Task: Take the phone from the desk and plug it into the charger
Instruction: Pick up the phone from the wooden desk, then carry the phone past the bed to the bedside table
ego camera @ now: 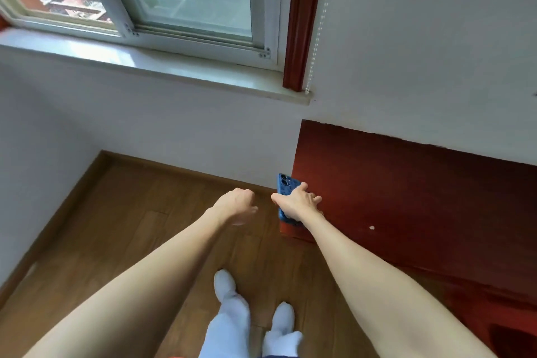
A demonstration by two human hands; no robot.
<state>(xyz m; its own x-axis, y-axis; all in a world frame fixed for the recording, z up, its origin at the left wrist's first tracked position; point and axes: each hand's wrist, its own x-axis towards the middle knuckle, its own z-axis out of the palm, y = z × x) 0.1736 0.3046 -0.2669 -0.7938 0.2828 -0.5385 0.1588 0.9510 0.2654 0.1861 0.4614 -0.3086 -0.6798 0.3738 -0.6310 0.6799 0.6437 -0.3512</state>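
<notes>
A phone in a blue case (284,186) lies camera side up at the left corner of the dark red desk (406,192). My right hand (296,203) rests on the phone's lower half, thumb at its left edge and fingers spread across its right side. My left hand (235,205) hovers over the wooden floor just left of the desk, its fingers loosely curled with nothing in them. No charger or cable shows in this view.
A white wall and a window with a stone sill (174,67) stand behind. A red curtain edge (302,23) and bead chain (319,23) hang above the desk. Wooden floor (130,227) lies below, with my white-socked feet (232,291) on it.
</notes>
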